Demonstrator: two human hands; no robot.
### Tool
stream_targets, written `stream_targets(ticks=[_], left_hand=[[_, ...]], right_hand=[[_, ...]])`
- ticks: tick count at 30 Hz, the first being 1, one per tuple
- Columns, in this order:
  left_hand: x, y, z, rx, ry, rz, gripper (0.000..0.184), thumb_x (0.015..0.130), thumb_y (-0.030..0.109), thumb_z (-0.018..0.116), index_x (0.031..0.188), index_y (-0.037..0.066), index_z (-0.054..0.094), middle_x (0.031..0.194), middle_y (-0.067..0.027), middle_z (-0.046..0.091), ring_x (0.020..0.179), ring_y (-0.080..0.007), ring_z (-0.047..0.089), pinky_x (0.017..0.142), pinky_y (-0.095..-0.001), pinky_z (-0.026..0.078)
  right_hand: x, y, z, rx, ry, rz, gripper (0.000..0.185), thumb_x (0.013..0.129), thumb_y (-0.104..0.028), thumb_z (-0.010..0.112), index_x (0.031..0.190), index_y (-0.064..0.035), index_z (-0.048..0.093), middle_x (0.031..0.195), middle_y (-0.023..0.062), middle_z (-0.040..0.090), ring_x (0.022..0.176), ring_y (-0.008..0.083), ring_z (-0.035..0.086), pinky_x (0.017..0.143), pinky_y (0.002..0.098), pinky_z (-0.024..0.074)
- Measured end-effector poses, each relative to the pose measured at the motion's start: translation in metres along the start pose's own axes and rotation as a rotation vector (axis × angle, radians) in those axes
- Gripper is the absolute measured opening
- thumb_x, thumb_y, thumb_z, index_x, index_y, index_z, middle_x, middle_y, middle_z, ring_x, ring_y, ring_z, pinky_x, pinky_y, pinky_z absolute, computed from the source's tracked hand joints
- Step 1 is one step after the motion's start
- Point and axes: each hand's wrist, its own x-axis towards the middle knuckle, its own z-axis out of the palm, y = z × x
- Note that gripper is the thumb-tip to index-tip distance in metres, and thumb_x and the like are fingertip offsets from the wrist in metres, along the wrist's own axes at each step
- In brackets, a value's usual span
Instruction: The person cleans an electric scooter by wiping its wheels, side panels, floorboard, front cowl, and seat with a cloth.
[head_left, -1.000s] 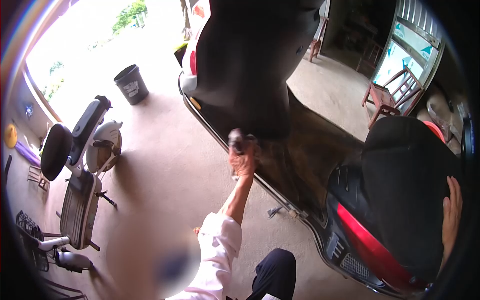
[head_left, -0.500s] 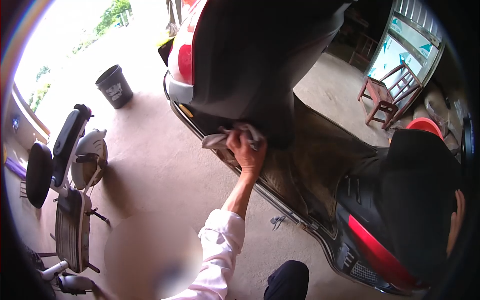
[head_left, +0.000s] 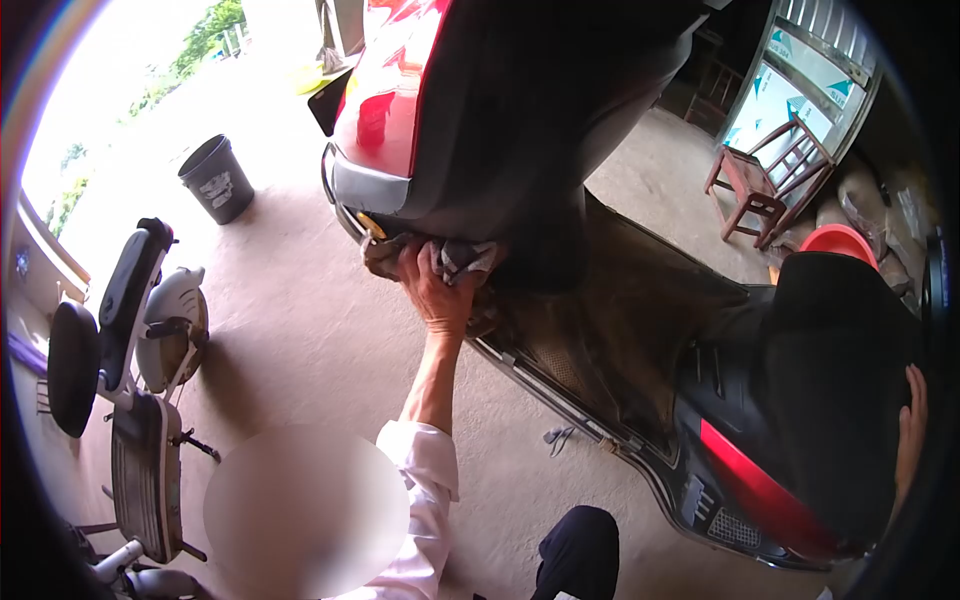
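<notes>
My left hand is closed on a crumpled grey cloth, pressing it against the lower front edge of a red and black scooter. Part of the cloth bunches out left of the fingers, just under the orange reflector. To the right of this hand lies the scooter's dirty brown footboard. At the far right, my right hand rests with its fingers stretched out along the side of the black seat; the image edge hides part of it.
A small white and black electric scooter stands at the left. Behind it is a black bucket on the concrete floor. A wooden chair and a red basin are at the right rear. My knee shows below.
My left hand has slid left with the cloth along the scooter's lower edge, towards the orange reflector. The right hand stays by the seat. The view has shifted slightly.
</notes>
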Motion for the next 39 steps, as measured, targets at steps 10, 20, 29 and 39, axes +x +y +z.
stream_targets(ticks=[10, 20, 29, 39], left_hand=[[-0.079, 0.014, 0.008, 0.110, -0.732, 0.438, 0.025, 0.070, 0.019, 0.068, 0.095, 0.013, 0.065, 0.097, -0.0072, 0.059, 0.098, -0.0261, 0.057, 0.076, -0.0435, 0.045], [0.051, -0.056, -0.067, 0.422, -0.535, 0.347, 0.043, 0.067, 0.019, 0.074, 0.107, 0.008, 0.063, 0.122, -0.0142, 0.059, 0.119, -0.0338, 0.053, 0.095, -0.0456, 0.045], [-0.093, -0.012, 0.009, -0.040, -0.867, 0.529, 0.023, 0.069, 0.012, 0.067, 0.090, 0.012, 0.059, 0.088, -0.0076, 0.057, 0.089, -0.0302, 0.060, 0.074, -0.0413, 0.049], [0.032, 0.090, 0.016, -0.188, -0.554, 0.841, 0.024, 0.079, 0.013, 0.059, 0.102, 0.008, 0.062, 0.120, -0.0092, 0.061, 0.122, -0.0287, 0.054, 0.094, -0.0411, 0.047]], right_hand=[[0.008, -0.017, -0.011, 0.154, 0.116, -0.186, 0.055, 0.101, -0.040, 0.040, 0.138, 0.0002, 0.048, 0.139, 0.0240, 0.047, 0.130, 0.0403, 0.044, 0.110, 0.0459, 0.0315], [0.013, -0.024, -0.015, 0.082, 0.064, -0.219, 0.052, 0.100, -0.034, 0.042, 0.138, -0.0003, 0.048, 0.140, 0.0240, 0.047, 0.130, 0.0407, 0.044, 0.110, 0.0457, 0.0324], [-0.001, -0.007, -0.003, 0.074, 0.003, -0.022, 0.054, 0.103, -0.035, 0.032, 0.148, -0.0049, 0.034, 0.155, 0.0130, 0.032, 0.145, 0.0273, 0.027, 0.120, 0.0387, 0.0183], [-0.001, -0.016, 0.000, 0.084, 0.059, -0.004, 0.052, 0.100, -0.033, 0.039, 0.143, -0.0044, 0.043, 0.151, 0.0138, 0.037, 0.142, 0.0291, 0.032, 0.118, 0.0393, 0.0217]])
